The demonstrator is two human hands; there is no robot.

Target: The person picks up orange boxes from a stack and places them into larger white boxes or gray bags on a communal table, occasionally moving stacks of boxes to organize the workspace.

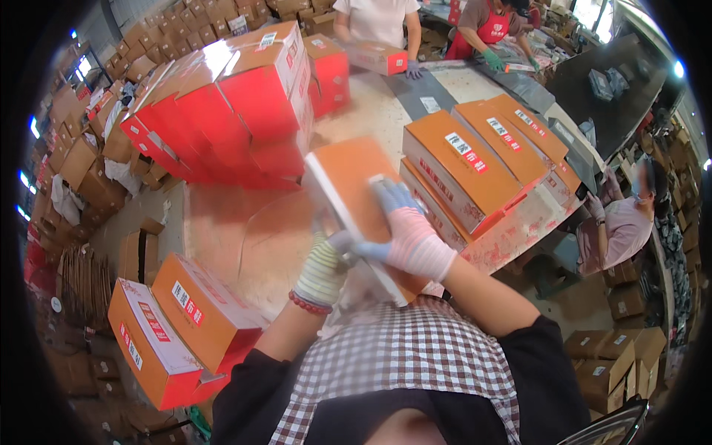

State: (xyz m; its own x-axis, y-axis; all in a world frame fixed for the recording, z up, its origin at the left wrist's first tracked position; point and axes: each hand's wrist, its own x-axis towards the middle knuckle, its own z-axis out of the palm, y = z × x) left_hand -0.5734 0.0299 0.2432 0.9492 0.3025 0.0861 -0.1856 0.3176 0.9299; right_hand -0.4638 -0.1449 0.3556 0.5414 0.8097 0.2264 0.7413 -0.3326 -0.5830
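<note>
A brown-topped cardboard box (354,178) with a pale side is tilted just in front of my apron, somewhat blurred by motion. My right hand (415,233), in a pink and blue glove, grips it with fingers across its top and thumb over the edge. Against the box's lower left side presses my left hand (324,268), in a green-striped glove, its fingers partly hidden. To the right lie several orange and white boxes (460,159) in stacked rows. A large block of red-sided boxes (256,96) stands at the left.
Below the worktable (259,233), at left, sit two orange boxes (200,308). A co-worker (374,22) across the table touches another box. Further people (489,30) work at the far right, one in pink (619,233) near the right edge. Cartons (612,356) lie at lower right.
</note>
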